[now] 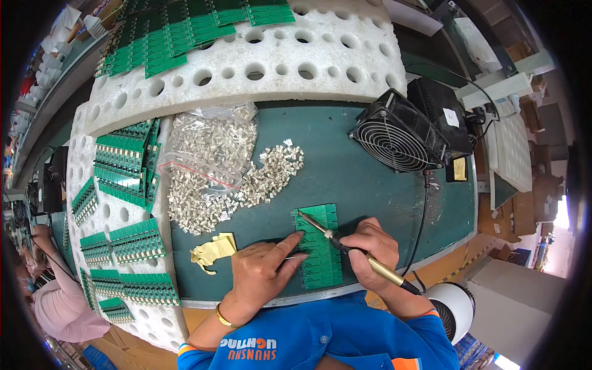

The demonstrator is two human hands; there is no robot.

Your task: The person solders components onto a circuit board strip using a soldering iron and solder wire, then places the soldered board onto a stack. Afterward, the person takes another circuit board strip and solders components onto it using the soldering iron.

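Observation:
A green circuit board panel (320, 246) lies on the dark green work mat in front of me. My left hand (262, 265) holds the panel's left edge with index finger and thumb. A thin pale line runs along that thumb; I cannot tell whether it is wire. Closed around a soldering iron (376, 266), my right hand (373, 250) tilts it so that its tip meets the panel near its upper left corner. Small pins stick out along the panel's left edge. To the left of the panel lies a heap of small white connectors (271, 176).
A clear plastic bag (213, 139) of connectors lies behind crumpled yellow paper (213, 250). White foam boards (246, 92) carry several circuit boards at left and back. A black fan (398, 135) stands at the back right, near the iron's cable (422, 228). Another person (61, 302) sits at far left.

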